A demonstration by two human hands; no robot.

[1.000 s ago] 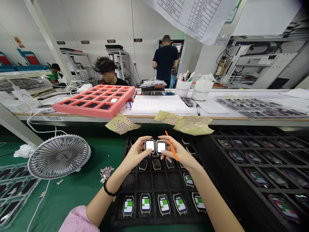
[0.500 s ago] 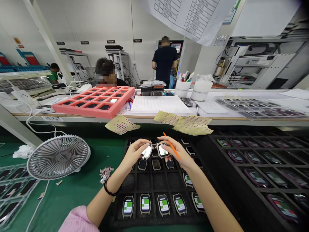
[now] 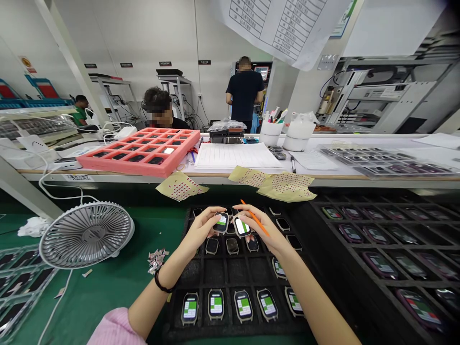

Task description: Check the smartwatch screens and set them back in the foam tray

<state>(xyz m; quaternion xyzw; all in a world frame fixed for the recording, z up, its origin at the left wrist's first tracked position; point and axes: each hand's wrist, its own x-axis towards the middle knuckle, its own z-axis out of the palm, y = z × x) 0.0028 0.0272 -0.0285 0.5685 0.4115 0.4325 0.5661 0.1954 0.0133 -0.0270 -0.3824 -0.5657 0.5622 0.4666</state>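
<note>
My left hand grips a smartwatch body without a strap, its thumb on the lit screen, which shows white and green. Beside it, my right hand holds a second smartwatch body, also lit white and green. An orange stick, perhaps a pen or pry tool, lies across the right hand's fingers. Both hands are above a black foam tray. Dark-screened watches, such as this one, sit in its upper cells; the front row holds several lit ones.
A grey fan stands on the green mat at left, near a pile of small scraps. Another black tray of watches lies right. Ahead, a shelf edge carries yellow sticker sheets and a pink foam tray. People are beyond.
The left watch's screen has gone from nearly all white to a white and green display with a dark border. Both hands keep their places, with the watches tilted slightly differently.
</note>
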